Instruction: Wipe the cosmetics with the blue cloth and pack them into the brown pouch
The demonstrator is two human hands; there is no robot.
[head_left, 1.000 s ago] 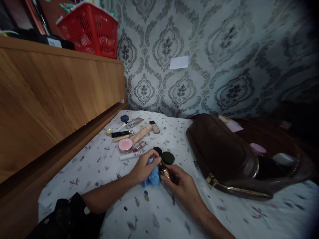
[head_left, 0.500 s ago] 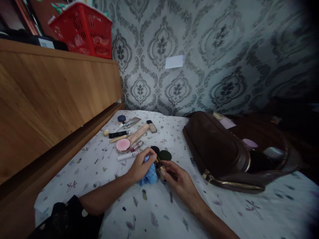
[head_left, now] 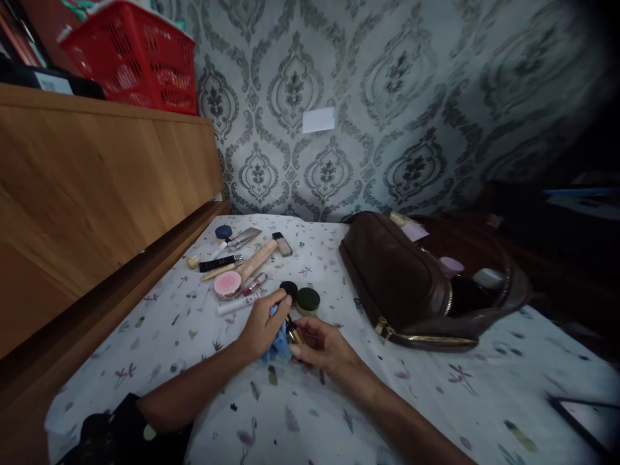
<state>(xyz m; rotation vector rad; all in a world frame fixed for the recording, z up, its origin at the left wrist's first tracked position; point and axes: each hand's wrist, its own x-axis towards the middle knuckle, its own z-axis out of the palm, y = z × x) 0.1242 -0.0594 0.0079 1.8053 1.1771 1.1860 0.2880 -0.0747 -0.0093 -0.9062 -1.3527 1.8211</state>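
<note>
"Head view, first entry: what is held, and where?"

"One small gold-and-black tube, over the middle of the printed sheet, well apart from its far edge at the wall and its left edge by the wooden cabinet. Contact with the sheet: cannot tell."

"Holder?"

"Right hand, the nearer one: fingers gripping the gold part, thumb on the near side."

"Axis?"

"Slanted. Dark end toward the sheet's far left corner, gold end toward the near right."

"Left hand?"

"Fingers bent and closed on one blue cloth, bunched beneath the hand. They lie at the tube's dark end, to its left and slightly beyond; whether they touch it is not clear."

"Adjacent stock?"

"Beyond the hands, toward the far edge: one dark-green lidded jar, one black round item beside it. Left of these: one white tube, one pink compact. Toward the right edge: one brown bag, unzipped, items inside."
</note>
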